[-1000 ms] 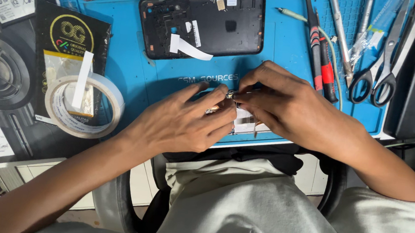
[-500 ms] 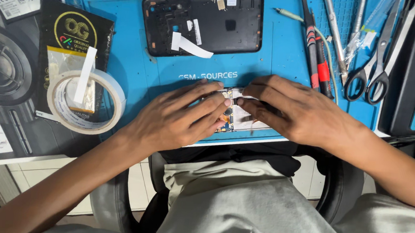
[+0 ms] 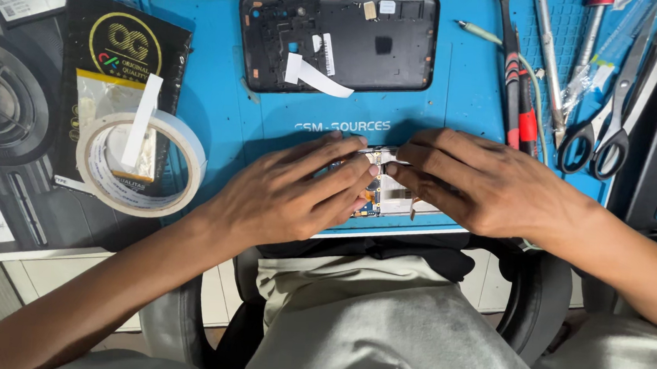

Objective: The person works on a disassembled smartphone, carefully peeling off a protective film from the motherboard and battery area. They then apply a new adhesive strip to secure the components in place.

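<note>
Low in the middle of the frame, both hands meet over a small circuit board (image 3: 381,187) lying on the blue repair mat (image 3: 271,126). The left hand (image 3: 289,193) presses it flat with spread fingers, and the right hand (image 3: 483,184) pinches something small at the board's top edge; I cannot tell what. To my eye, a steady hold-down and a gentle pull matter most here, since the part looks delicate. Above them rests the opened black phone frame (image 3: 339,39); a tape roll (image 3: 141,164) sits at left, scissors (image 3: 611,112) at upper right.
</note>
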